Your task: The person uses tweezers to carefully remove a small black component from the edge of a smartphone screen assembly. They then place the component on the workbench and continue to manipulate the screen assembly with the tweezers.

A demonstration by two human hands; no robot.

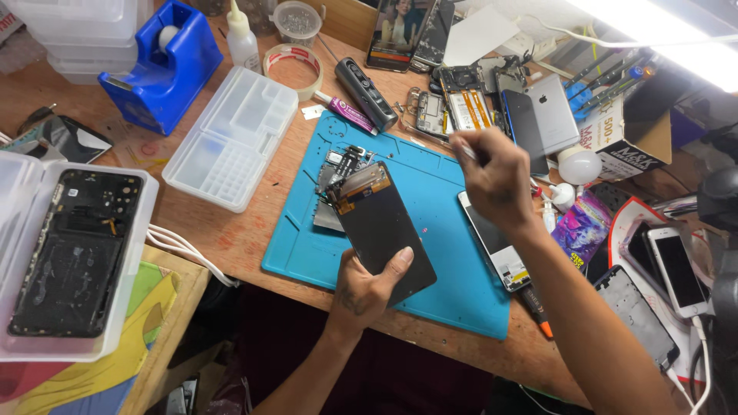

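- A clear tray point(19, 253) at the far left held a stripped phone frame point(75, 250).
- An empty clear organiser box point(231, 138) lay on the tabletop point(238, 230), just beside the blue mat point(453, 269).
- The left hand point(367, 288) was closed around the lower end of a dark phone screen point(382, 227), held tilted over the mat.
- The right hand point(496, 180) was raised above the mat, fingers pinched on a thin tool point(464, 151), its tip not discernible.
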